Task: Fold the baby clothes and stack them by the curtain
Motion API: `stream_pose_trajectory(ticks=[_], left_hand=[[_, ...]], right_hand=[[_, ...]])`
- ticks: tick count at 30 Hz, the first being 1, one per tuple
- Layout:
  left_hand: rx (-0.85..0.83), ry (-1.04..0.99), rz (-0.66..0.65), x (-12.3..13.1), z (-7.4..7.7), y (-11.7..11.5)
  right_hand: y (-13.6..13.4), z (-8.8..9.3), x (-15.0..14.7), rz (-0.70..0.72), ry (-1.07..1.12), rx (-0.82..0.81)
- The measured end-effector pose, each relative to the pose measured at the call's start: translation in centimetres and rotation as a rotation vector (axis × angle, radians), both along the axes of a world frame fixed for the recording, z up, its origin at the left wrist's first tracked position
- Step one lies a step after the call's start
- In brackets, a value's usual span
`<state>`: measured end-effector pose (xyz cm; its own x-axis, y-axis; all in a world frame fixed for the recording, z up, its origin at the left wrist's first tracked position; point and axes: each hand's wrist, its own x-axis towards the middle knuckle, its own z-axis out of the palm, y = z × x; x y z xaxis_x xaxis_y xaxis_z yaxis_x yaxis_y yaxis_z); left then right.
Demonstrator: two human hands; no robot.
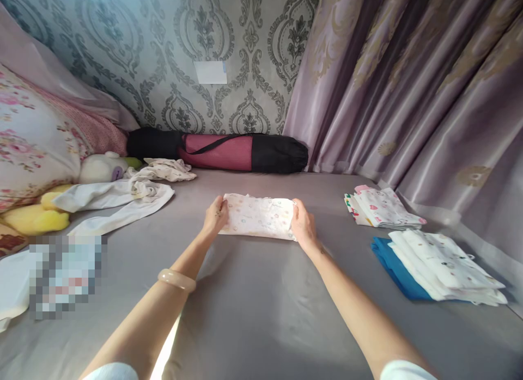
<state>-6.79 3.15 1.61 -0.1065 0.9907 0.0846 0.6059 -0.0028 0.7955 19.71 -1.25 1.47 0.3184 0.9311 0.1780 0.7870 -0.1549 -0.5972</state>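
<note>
On the near side of the long bag (220, 153), a folded printed cloth (259, 216) spans between the left hand (215, 216), gripping one end, and the right hand (304, 225), gripping the other

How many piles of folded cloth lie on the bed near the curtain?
2: the pink-printed pile is farther back, and the blue-and-white pile is nearer the camera. No other pile shows there.

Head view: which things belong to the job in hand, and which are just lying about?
In the job:
- printed cloth, held by left hand and right hand
- probably folded cloths, loose white cloth

Apparently lying about:
- long bag
- flowered pillow
- yellow toy
</note>
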Motion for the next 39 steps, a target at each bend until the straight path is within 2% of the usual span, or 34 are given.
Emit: stream_pose_trajectory(ticks=[4, 7, 12, 19, 23, 25, 27, 29, 30, 32, 36, 39], left_hand=[[0.053, 0.279, 0.003, 0.1, -0.7, 0.2], [0.027, 0.394, -0.02, 0.0, -1.0, 0.6], [-0.047, 0.498, 0.03, 0.2, -1.1, 1.5], [-0.152, 0.576, 0.097, 0.6, -0.8, 2.3], [0.012, 0.687, 0.141, 1.0, -0.3, 1.7], [0.14, 0.753, 0.076, 2.1, 0.0, 1.0], [0.243, 0.774, -0.092, 3.9, 0.1, 0.4], [0.297, 0.767, -0.258, 5.8, -0.3, 0.0], [0.292, 0.763, -0.308, 6.5, -0.7, 0.0], [0.232, 0.759, -0.323, 7.2, -1.7, 0.1], [0.117, 0.77, -0.308, 6.3, -3.5, 0.9], [0.067, 0.777, -0.328, 5.5, -3.8, 1.3]], right_hand=[[0.9, -0.3, 0.0, -0.027, -0.171, -0.12], [1.8, -0.4, 0.2, -0.051, -0.2, -0.113], [3.1, -0.9, 0.2, -0.086, -0.233, -0.086], [4.8, -1.0, 1.1, -0.178, -0.163, -0.243], [4.7, 0.0, 2.2, -0.163, -0.113, -0.264], [4.2, 0.3, 1.4, -0.166, -0.173, -0.173], [3.6, 0.3, -0.4, -0.033, -0.282, -0.039], [3.2, -0.2, -2.9, 0.245, -0.389, 0.064], [3.1, -0.6, -4.1, 0.392, -0.42, 0.084], [3.1, -1.6, -6.0, 0.541, -0.438, 0.064], [3.3, -3.0, -6.9, 0.576, -0.409, -0.053], [3.3, -2.9, -6.1, 0.596, -0.423, -0.09]])
